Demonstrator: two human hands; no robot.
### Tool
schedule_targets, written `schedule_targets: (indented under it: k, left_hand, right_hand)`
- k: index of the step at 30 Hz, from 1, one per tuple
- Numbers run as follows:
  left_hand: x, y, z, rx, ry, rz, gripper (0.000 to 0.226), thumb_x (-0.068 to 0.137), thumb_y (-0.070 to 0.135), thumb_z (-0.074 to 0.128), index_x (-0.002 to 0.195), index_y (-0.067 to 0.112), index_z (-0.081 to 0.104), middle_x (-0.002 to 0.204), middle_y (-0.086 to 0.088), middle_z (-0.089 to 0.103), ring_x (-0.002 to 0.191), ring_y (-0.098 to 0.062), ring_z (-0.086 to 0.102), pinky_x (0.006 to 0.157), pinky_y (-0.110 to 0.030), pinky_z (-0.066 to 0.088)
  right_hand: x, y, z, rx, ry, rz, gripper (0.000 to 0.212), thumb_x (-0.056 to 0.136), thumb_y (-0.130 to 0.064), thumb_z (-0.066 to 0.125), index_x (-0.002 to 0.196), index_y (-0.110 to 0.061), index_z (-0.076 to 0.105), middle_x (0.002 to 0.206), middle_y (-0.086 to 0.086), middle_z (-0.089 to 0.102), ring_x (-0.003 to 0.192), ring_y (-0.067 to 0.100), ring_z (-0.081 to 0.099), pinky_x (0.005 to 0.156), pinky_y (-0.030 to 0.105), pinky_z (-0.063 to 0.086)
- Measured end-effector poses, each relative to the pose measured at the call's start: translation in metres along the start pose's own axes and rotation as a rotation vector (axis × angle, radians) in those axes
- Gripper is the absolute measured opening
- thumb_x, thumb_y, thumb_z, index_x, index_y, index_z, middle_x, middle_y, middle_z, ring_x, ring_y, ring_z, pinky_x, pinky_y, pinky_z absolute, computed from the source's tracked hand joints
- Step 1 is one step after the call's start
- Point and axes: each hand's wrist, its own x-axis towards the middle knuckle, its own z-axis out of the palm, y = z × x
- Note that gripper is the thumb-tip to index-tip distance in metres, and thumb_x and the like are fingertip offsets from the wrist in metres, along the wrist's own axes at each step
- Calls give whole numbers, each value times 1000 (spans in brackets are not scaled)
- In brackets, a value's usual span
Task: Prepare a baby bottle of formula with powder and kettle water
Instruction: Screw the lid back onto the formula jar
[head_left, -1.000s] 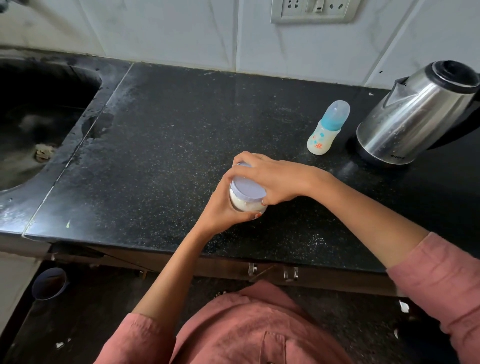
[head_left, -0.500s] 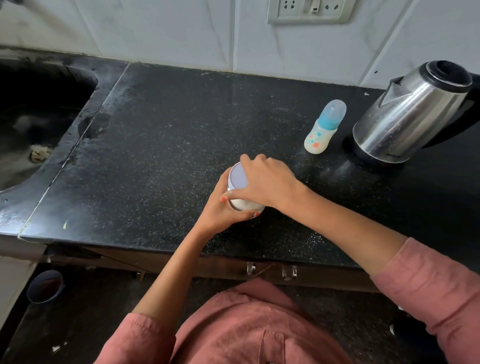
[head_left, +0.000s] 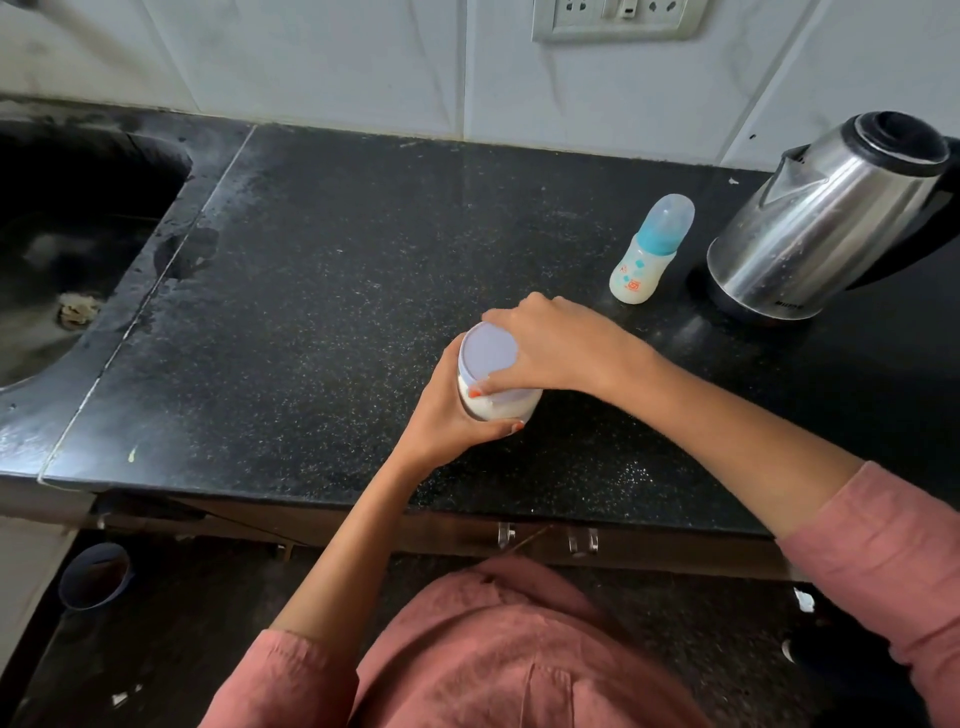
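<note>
Little legible text was found. On the kettle (head_left: 831, 218), a short brand word was printed in dark capital letters low on the steel body, just above the black base; the letters were too small and blurred to be read with certainty. On the bottle (head_left: 644, 260), an orange square emblem was printed on the lower body, with small teal and orange marks above it; no characters within it could be made out. No graduation numbers could be read on the bottle. No label or print was visible on the jar (head_left: 493, 384) or on its lid. No markings could be read on the socket plate (head_left: 618, 21).
</note>
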Motion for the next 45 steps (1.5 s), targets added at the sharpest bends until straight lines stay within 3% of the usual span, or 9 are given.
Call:
schedule_targets:
  k: [5, 9, 13, 20, 27, 31, 38, 43, 45]
  left_hand:
    - [-1, 2, 0, -4, -7, 1, 89, 54, 17, 81, 120, 48, 29, 123, 21, 44, 111, 14, 44, 86, -6, 41]
    - [-1, 5, 1, 3, 4, 11, 88, 56, 20, 82, 120, 47, 28, 124, 21, 44, 112, 19, 42, 84, -1, 37]
    - [-1, 3, 1, 29, 1, 30, 90, 56, 10, 84, 117, 47, 28, 119, 22, 42, 105, 22, 43, 82, -1, 37]
    - [1, -1, 0, 10, -17, 15, 93, 59, 6, 85, 125, 38, 28, 118, 18, 46, 104, 17, 47, 80, -4, 41]
    - [1, -1, -1, 22, -6, -13, 96, 54, 22, 83, 125, 47, 24, 126, 19, 44, 115, 13, 42, 85, -3, 38]
    - [-1, 1, 0, 50, 17, 4, 91, 53, 22, 82, 125, 38, 28, 118, 22, 46, 106, 20, 43, 79, 0, 37]
    - [-2, 5, 0, 84, 42, 2, 81, 52, 24, 82, 110, 52, 34, 109, 25, 51, 100, 21, 46, 76, 0, 38]
    - [0, 3, -2, 33, -6, 23, 85, 53, 21, 83, 115, 50, 33, 116, 22, 49, 108, 14, 47, 82, -4, 39]
    - [1, 1, -4, -11, -51, 21, 90, 53, 18, 84, 120, 47, 32, 123, 21, 45, 113, 13, 44, 88, -5, 38]
  right_hand:
    - [-5, -3, 0, -65, -22, 81, 91, 72, -70, 54, 139, -13, 31, 139, 13, 43, 120, 33, 49, 85, 38, 40]
    - [-6, 6, -14, -3, -271, -192, 91, 78, -27, 70, 145, -38, 10, 157, -2, 0, 144, 22, 5, 109, 43, 27]
    - [-3, 5, -8, 7, -207, -283, 68, 81, -16, 64, 139, -36, 33, 149, 0, 24, 133, 21, 32, 100, 35, 37]
    - [-2, -10, 6, -236, 127, -36, 64, 79, -59, 53, 134, -27, 40, 123, 8, 50, 98, 32, 60, 68, 33, 34]
    - [0, 6, 0, 4, -164, -226, 74, 79, -33, 65, 141, -40, 26, 146, -2, 25, 131, 22, 34, 87, 40, 41]
    - [2, 8, 3, 58, -84, -230, 66, 74, -31, 69, 133, -40, 40, 135, -6, 40, 114, 20, 50, 83, 33, 38]
    - [6, 9, 10, 92, -33, -187, 64, 70, -36, 71, 128, -41, 45, 130, -5, 44, 112, 22, 51, 89, 38, 38]
    - [5, 15, 13, 123, -41, -185, 73, 73, -36, 71, 136, -43, 35, 139, -9, 35, 120, 17, 46, 92, 37, 38]
    - [1, 25, 15, 348, -78, -185, 86, 71, -32, 75, 141, -42, 25, 146, -9, 28, 130, 12, 34, 102, 35, 33]
